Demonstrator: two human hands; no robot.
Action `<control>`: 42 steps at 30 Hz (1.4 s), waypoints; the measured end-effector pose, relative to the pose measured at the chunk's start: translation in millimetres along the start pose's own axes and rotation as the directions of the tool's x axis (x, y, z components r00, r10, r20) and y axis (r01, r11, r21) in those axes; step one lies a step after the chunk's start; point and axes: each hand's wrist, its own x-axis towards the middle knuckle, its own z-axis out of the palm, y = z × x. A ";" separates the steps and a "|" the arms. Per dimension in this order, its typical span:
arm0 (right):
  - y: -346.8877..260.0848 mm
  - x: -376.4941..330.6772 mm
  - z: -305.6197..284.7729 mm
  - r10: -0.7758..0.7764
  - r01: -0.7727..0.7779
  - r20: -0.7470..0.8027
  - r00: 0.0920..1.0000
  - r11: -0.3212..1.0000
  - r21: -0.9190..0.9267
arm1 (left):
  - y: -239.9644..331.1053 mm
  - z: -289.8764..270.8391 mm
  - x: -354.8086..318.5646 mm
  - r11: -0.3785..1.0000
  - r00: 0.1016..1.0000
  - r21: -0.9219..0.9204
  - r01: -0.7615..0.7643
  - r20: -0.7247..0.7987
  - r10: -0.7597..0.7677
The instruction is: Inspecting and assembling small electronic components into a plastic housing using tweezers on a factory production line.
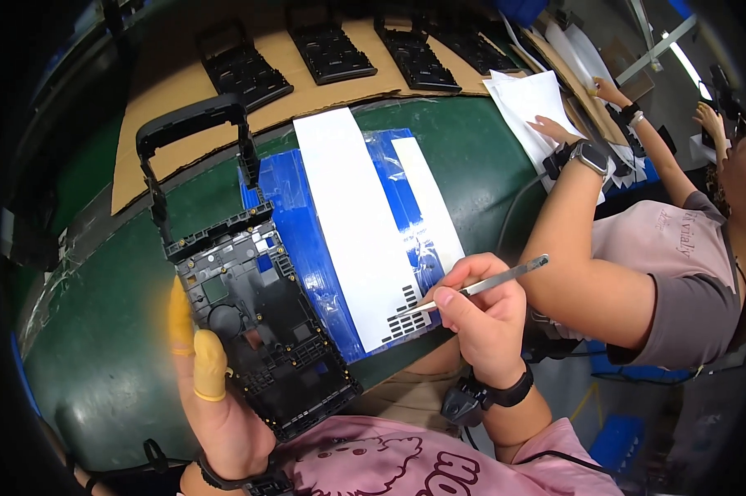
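Note:
My left hand (224,422), with yellow finger cots on some fingers, grips the left side of a black plastic housing (261,310). The housing is tilted and has a tall handle frame at its far end; brass-coloured inserts dot its inside. In my right hand (484,310) is a pair of metal tweezers (501,279), pinched between thumb and fingers. The tweezer tips point down at a white backing sheet (340,207) carrying several rows of small black rectangular stickers (406,322). Whether the tips hold a sticker is too small to tell.
Under the sheet lies a blue plastic-wrapped pad (294,223) on the green table (100,355). Several more black housings (332,54) rest on cardboard (171,136) along the far side. At right, a co-worker's arm (575,207) reaches over white papers (530,103).

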 end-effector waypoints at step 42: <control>-11.7 -21.9 81.9 -0.018 -0.029 0.338 0.941 0.991 0.133 | 13.0 -6.3 -4.8 0.958 0.987 -0.238 0.159 0.076 -0.145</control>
